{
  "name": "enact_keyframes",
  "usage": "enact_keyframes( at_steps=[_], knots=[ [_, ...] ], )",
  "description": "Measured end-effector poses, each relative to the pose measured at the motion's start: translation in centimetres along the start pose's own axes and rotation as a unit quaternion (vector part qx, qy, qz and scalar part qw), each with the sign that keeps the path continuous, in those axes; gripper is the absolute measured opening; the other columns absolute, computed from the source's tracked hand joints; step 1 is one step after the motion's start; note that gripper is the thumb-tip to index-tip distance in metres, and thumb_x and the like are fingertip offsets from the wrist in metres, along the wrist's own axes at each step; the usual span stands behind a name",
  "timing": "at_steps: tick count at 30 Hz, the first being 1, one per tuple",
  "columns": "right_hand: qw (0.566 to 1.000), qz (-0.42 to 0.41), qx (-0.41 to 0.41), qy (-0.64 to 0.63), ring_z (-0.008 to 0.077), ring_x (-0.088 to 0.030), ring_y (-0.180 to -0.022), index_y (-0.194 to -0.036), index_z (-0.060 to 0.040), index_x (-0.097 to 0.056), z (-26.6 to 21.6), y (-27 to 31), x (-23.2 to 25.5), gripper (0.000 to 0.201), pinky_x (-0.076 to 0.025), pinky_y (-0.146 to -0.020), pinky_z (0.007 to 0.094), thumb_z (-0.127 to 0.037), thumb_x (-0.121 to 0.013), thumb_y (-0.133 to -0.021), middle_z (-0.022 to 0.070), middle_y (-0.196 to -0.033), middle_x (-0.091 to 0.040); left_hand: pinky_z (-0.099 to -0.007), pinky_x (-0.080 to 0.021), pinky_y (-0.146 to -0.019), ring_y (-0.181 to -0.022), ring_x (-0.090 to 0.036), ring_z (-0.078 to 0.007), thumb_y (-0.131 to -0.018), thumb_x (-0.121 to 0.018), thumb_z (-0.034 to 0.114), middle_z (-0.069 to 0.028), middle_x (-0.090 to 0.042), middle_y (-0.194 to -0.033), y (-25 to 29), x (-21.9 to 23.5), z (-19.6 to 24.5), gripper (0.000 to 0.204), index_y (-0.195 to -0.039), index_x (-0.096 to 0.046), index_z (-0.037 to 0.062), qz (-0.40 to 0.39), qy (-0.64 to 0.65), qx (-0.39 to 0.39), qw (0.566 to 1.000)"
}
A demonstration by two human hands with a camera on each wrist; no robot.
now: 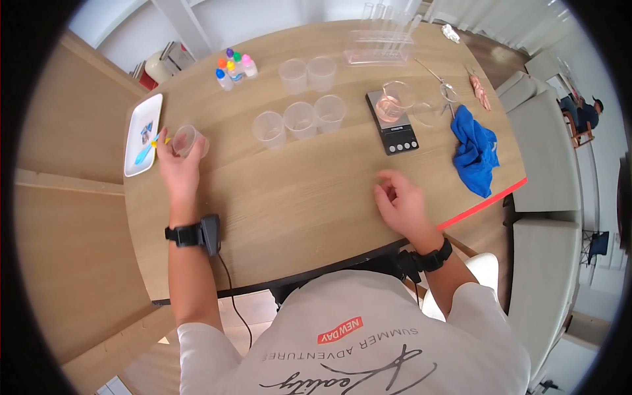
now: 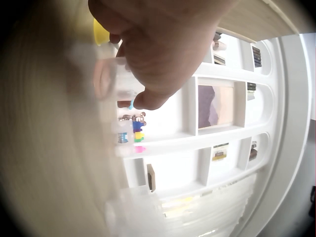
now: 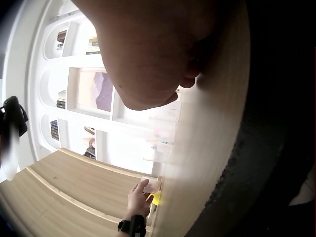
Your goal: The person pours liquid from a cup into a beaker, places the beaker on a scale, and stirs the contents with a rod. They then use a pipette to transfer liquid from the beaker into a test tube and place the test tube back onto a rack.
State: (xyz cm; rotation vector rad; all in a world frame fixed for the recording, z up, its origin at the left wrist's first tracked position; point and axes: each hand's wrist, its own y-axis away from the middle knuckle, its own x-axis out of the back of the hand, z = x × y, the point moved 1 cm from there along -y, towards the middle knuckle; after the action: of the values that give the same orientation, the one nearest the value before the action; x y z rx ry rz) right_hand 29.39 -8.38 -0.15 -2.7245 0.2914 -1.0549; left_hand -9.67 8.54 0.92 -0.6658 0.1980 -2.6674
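Observation:
My left hand (image 1: 180,172) grips a clear plastic cup (image 1: 185,139) at the left of the table, thumb on one side and fingers on the other. In the left wrist view the cup (image 2: 111,79) shows beneath the hand. Just beside these fingers lie a small yellow piece (image 1: 160,141) and a white tray (image 1: 130,158) with a light-blue item (image 1: 143,155) and small packets. My right hand (image 1: 401,203) rests near the front edge with fingers loosely curled, holding nothing. Ahead of it sits a black digital scale (image 1: 399,141) carrying a glass beaker (image 1: 388,108).
Several clear cups (image 1: 301,120) stand mid-table, with small coloured dropper bottles (image 1: 235,70) behind to the left. A test-tube rack (image 1: 378,49) is at the back. To the right lie a blue cloth (image 1: 474,151), a glass vessel (image 1: 448,92) and a pinkish bundle (image 1: 480,92).

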Motion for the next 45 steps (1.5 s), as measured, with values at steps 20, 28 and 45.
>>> enact_keyframes(
  at_steps=[20, 28, 45],
  knots=[
    [0.982, -0.085, 0.095, -0.142, 0.0291, -0.059, -0.118, -0.136, -0.0001, -0.047, -4.0, 0.5, -0.7, 0.072, -0.049, -0.098, 0.0380, -0.013, -0.084, -0.076, 0.0173, -0.130, -0.056, -0.0393, -0.051, -0.086, -0.096, -0.065, -0.0241, -0.070, -0.089, 0.021, -0.0094, -0.067, -0.107, 16.5, -5.2, 12.8, 0.098, -0.149, -0.035, 0.0028, -0.334, 0.069, -0.206, 0.917],
    [0.986, 0.156, 0.052, -0.008, 0.0210, -0.064, -0.099, -0.122, 0.0017, -0.052, -0.6, -7.2, 7.2, 0.059, -0.052, -0.087, 0.0338, -0.009, -0.085, -0.075, 0.0132, -0.109, -0.065, -0.0220, -0.043, -0.062, -0.071, -0.055, -0.0076, -0.083, -0.073, -0.002, -0.0007, -0.065, -0.088, 16.2, -5.3, 7.7, 0.054, -0.134, -0.056, 0.0044, -0.391, 0.213, -0.105, 0.889],
    [0.921, 0.050, 0.165, 0.350, 0.0350, -0.060, -0.111, -0.127, -0.0095, -0.057, -1.7, -12.7, 9.6, 0.058, -0.043, -0.094, 0.0454, -0.011, -0.079, -0.074, 0.0146, -0.117, -0.065, -0.0210, -0.040, -0.053, -0.058, -0.050, -0.0050, -0.084, -0.072, -0.001, 0.0027, -0.060, -0.073, 15.9, -5.1, 7.1, 0.033, -0.116, -0.067, 0.0062, -0.375, 0.214, -0.152, 0.889]
  ],
)
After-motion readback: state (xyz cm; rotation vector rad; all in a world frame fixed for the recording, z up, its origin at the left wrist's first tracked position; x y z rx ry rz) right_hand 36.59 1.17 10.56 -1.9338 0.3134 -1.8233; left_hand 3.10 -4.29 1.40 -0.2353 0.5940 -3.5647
